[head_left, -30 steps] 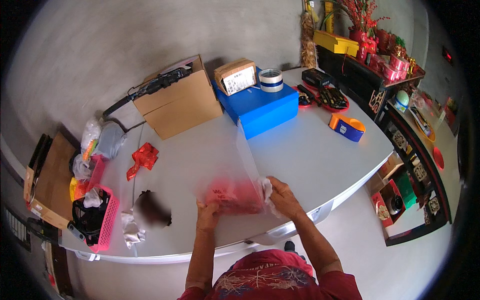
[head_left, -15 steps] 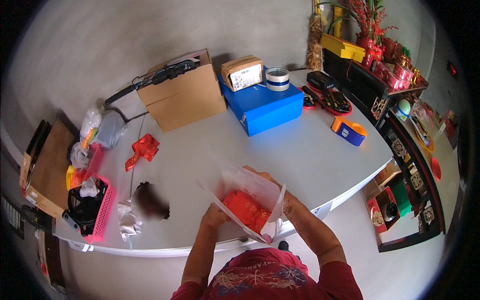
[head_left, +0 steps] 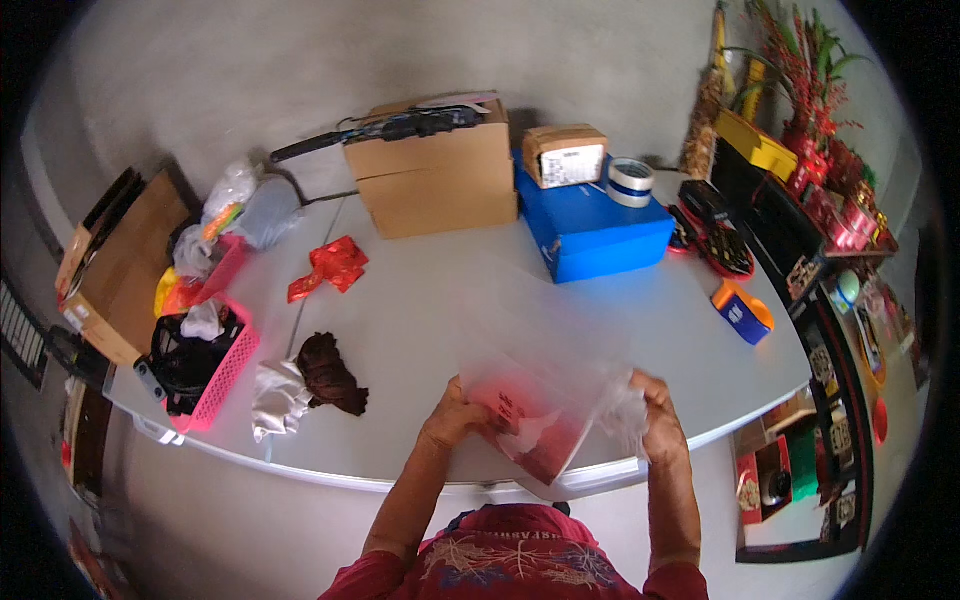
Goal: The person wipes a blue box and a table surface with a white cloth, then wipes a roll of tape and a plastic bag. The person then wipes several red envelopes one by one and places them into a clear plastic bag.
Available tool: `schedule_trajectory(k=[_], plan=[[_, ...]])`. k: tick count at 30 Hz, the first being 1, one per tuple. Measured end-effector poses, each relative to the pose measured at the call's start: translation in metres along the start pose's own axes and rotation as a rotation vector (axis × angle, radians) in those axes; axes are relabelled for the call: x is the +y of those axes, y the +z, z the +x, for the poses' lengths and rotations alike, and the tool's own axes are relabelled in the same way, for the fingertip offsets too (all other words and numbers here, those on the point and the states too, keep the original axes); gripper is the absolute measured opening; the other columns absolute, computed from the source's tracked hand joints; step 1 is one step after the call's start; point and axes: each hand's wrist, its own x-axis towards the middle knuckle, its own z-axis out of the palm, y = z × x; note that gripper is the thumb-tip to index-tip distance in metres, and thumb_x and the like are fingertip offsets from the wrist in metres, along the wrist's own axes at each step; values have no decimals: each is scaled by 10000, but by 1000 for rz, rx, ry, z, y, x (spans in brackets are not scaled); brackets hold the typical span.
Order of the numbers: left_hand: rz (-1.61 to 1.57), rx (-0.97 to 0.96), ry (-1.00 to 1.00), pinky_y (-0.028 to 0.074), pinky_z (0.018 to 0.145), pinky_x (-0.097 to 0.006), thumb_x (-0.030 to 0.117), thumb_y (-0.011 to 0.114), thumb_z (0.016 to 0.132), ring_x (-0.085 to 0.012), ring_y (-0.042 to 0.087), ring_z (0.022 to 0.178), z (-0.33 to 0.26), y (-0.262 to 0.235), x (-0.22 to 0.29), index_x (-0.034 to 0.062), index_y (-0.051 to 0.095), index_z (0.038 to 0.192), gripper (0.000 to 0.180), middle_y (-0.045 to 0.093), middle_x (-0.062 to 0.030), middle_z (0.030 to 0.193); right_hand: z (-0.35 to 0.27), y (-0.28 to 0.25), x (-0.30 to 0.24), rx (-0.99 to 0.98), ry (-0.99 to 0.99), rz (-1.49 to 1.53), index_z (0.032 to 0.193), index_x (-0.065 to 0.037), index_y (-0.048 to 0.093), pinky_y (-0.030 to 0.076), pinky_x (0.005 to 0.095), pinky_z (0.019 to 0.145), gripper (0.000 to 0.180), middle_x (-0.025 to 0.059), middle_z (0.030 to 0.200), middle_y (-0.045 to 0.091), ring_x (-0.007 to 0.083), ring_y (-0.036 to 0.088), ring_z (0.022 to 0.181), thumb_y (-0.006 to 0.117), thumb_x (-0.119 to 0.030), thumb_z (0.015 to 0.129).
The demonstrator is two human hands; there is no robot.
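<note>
Both hands are clamped on a clear plastic bag [head_left: 560, 420] with something red inside, held just above the near edge of the desk [head_left: 420, 300]. The left hand [head_left: 455, 420] pinches one side and the right hand [head_left: 655, 410] the other, so the bag stretches crosswise between them, blurred.

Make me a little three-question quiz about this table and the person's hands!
1. True or false: both hands grip the clear plastic bag.
2. What colour is the basket at the table's left edge? A green, B pink, C white.
3. Fill in: the roll of tape sits on the ____ box.

Key: 1 true: left hand and right hand hold it. 2 B. 3 blue.
</note>
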Motion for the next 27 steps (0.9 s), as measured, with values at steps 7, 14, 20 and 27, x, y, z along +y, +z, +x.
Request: schedule_trajectory(k=[7, 14, 20, 27], plan=[[183, -76, 164, 482, 912, -383, 81, 792, 526, -226, 549, 1084, 3, -7, -8, 26, 454, 1254, 804, 559, -86, 1163, 28, 25, -17, -321, -486, 12, 990, 13, 605, 406, 284, 862, 206, 114, 1148, 544, 171, 511, 1008, 512, 2, 806], [-95, 164, -40, 507, 821, -297, -86, 683, 597, -164, 590, 973, 2, -8, 1, 64, 436, 1257, 721, 595, -44, 1057, -1, 4, -9, -82, -184, -184, 1124, -40, 583, 442, 249, 724, 498, 34, 941, 562, 140, 522, 841, 429, 141, 686], [127, 194, 394, 500, 847, -305, -81, 694, 712, -177, 571, 1008, 9, 26, 11, 82, 405, 1258, 640, 540, -75, 1133, 19, 48, -33, 470, -881, -1042, 1117, 3, 577, 491, 349, 800, 344, 124, 1052, 596, 239, 589, 932, 462, 65, 800], [68, 227, 423, 476, 883, -331, 80, 671, 805, -185, 547, 1035, 23, 14, -26, 73, 400, 1264, 533, 518, -73, 1170, 49, 138, -9, -205, -1145, -1600, 1001, -68, 660, 440, 332, 791, 289, 122, 1078, 564, 246, 519, 994, 601, -113, 722]])
